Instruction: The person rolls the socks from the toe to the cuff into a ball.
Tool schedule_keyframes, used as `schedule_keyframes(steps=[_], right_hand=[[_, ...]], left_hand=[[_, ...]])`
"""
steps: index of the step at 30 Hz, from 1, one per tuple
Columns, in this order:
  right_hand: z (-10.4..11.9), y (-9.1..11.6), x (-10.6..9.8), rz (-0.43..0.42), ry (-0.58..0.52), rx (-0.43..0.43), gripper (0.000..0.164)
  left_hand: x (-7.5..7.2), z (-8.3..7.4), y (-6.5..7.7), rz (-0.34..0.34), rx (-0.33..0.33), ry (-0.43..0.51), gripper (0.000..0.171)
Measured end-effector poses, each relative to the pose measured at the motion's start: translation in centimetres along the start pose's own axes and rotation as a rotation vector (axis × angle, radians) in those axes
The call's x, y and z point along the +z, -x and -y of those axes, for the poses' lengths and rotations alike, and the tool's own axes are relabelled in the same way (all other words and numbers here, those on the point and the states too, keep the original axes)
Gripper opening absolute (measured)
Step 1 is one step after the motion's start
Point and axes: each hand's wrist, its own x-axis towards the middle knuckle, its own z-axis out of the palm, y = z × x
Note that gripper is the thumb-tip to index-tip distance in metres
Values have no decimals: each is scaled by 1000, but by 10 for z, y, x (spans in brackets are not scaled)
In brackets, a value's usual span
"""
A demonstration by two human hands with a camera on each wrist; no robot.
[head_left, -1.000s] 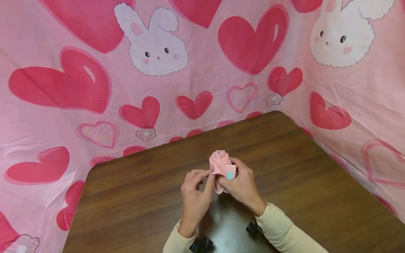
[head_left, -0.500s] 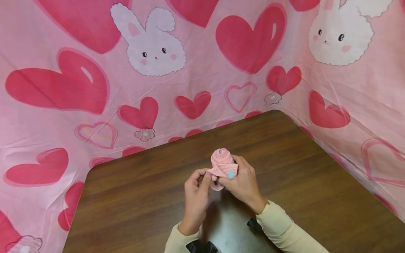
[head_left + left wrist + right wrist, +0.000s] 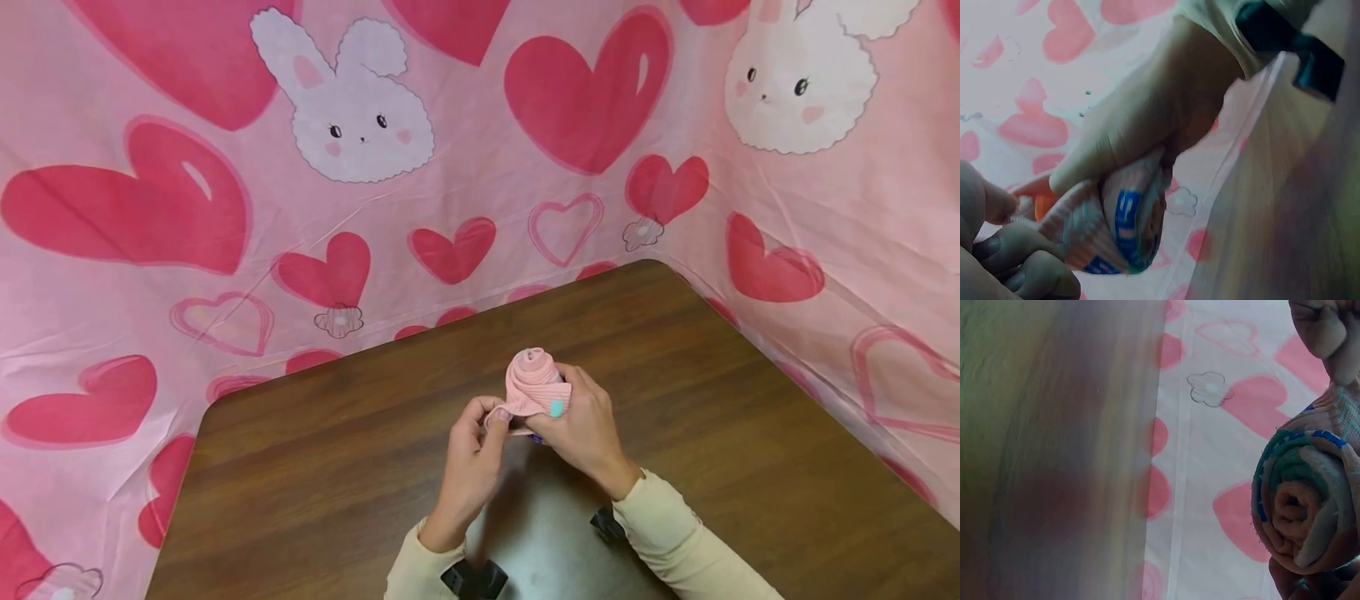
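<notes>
A rolled-up pair of pink ribbed socks (image 3: 534, 372) with a small teal patch is held above the table between both hands. My right hand (image 3: 588, 427) grips the roll from the right side, thumb across its front. With thumb and fingers, my left hand (image 3: 474, 458) pinches the sock's cuff and draws it out to the left, leaving an opening below the roll. Blue and teal patterning shows on the sock roll (image 3: 1125, 219) in the left wrist view. The coiled end of the socks (image 3: 1300, 500) faces the camera in the right wrist view. Some fingertips are hidden behind the fabric.
The brown wooden table (image 3: 322, 467) lies beneath the hands. A pink cloth (image 3: 465, 125) printed with hearts and rabbits hangs along its back and right edges. Each wrist wears a black strap-on camera (image 3: 476, 577), near the pale sleeves.
Both hands have shifted slightly up and right with the socks. The roll has tilted so its coiled top shows more, and the left hand has changed its pinch on the cuff.
</notes>
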Motion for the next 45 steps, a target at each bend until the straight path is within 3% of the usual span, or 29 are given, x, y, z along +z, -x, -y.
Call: schedule_keyframes(steps=[3, 7, 10, 14, 18, 26, 36, 45], right_hand=[[1, -1, -2, 14, 15, 6, 64], [4, -1, -3, 58, 61, -15, 62], [7, -2, -4, 92, 112, -64, 61], [9, -2, -4, 109, 173, -124, 56], [11, 2, -3, 140, 223, -154, 50], [15, 9, -7, 211, 284, -174, 48], [28, 4, -11, 212, 381, -273, 57], [27, 12, -10, 223, 369, -340, 52]], left_hand=[[-3, 1, -1, 3, 64, -59, 8], [-5, 4, -7, -27, 240, -151, 4], [-8, 8, -13, -59, 394, -271, 6], [-14, 14, -20, -90, 500, -448, 9], [-19, 17, -24, -129, 520, -602, 10], [-22, 14, -28, -131, 539, -734, 11], [-26, -7, -43, -47, 575, -698, 11], [-31, -7, -44, 15, 565, -739, 9]])
